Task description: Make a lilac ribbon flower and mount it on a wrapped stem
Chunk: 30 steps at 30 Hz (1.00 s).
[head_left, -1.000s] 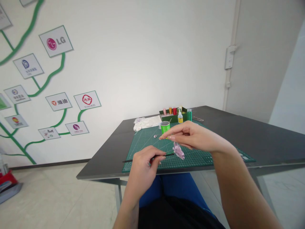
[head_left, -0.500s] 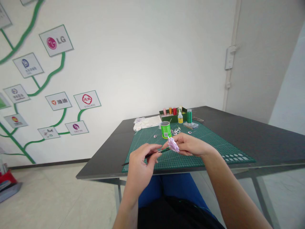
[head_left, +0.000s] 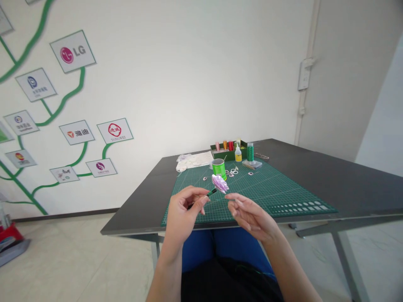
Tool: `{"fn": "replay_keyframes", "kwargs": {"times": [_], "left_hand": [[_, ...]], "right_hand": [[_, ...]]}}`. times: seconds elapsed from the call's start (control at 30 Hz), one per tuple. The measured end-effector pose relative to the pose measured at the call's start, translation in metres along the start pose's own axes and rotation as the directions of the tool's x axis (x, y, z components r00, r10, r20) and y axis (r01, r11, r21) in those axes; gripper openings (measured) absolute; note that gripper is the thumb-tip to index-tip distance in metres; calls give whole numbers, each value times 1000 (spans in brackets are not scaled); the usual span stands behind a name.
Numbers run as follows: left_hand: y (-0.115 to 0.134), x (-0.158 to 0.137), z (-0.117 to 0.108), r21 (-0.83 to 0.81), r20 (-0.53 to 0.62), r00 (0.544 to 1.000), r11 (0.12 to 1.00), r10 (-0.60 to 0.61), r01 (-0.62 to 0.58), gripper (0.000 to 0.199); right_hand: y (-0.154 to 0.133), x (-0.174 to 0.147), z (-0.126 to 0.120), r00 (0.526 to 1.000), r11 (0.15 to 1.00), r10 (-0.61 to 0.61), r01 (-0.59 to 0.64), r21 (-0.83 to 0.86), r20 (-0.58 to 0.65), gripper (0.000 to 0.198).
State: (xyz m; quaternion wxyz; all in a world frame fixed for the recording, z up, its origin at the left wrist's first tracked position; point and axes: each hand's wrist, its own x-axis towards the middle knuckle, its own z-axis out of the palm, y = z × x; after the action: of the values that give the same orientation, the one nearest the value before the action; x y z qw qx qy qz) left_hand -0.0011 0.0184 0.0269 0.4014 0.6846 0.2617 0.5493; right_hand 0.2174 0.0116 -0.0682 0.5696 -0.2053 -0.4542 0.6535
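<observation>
Here the left hand (head_left: 184,207) pinches a thin dark stem (head_left: 210,193) between thumb and fingers, closed on it, above the near edge of the green mat (head_left: 277,193). The stem's long axis runs low-left to high-right, slanting up and away from the person; its far tip carries a pale purple flower (head_left: 219,183), petals facing up and right, toward the far side of the mat. The lower end of the stem is lost inside the fist. The right hand (head_left: 248,214) sits just right of the flower and slightly nearer than it, fingers loosely spread and curled, palm partly up, holding nothing; its fingertips (head_left: 231,196) are close below the flower but apart from it. Both hands hover over the mat's near edge, not resting on it. Beyond the flower, on the mat, a green spool (head_left: 218,169) stands upright. Right of the spool, small white rings (head_left: 233,171) lie scattered. At the mat's far edge a green box (head_left: 227,154) holds thread reels, with a small bottle (head_left: 238,154) and a tall green tube (head_left: 249,152) just beside it. Left of the box, off the mat's far-left corner, white cloth (head_left: 193,161) lies on the dark table (head_left: 346,180). Blue trousers (head_left: 226,247) show below the mat's near edge.
</observation>
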Motion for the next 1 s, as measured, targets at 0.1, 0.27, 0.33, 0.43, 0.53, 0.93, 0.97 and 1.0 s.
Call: {"fn": "replay_keyframes", "kwargs": {"times": [0.1, 0.27, 0.33, 0.43, 0.53, 0.93, 0.97, 1.0], "left_hand": [[0, 1, -2, 5, -8, 1000, 1000, -11, 11, 9], [-3, 1, -2, 61, -26, 1000, 998, 9, -7, 8], [-4, 0, -1, 85, -34, 999, 996, 29, -26, 8], [-4, -1, 0, 127, -35, 998, 990, 60, -55, 9], [-3, -2, 1, 162, -31, 996, 984, 82, -76, 10], [-3, -4, 1, 259, -42, 993, 961, 107, -93, 12], [-2, -4, 1, 265, -42, 993, 959, 111, -96, 12], [-2, -4, 1, 272, -43, 992, 957, 115, -99, 13]], "right_hand": [[-9, 1, -4, 961, 895, 12, -133, -426, -275, 41], [-20, -6, 5, 870, 702, -203, -191, -686, -449, 30], [-24, -12, 22, 905, 707, -214, -117, -697, -368, 40], [-27, -20, 53, 961, 760, -170, -12, -650, -217, 56], [-26, -24, 77, 983, 813, -123, 21, -581, -137, 63], [-25, -38, 94, 955, 520, -289, 92, -849, -74, 40], [-25, -40, 96, 951, 464, -306, 108, -879, -45, 40], [-24, -42, 98, 951, 412, -309, 117, -903, -18, 41]]}}
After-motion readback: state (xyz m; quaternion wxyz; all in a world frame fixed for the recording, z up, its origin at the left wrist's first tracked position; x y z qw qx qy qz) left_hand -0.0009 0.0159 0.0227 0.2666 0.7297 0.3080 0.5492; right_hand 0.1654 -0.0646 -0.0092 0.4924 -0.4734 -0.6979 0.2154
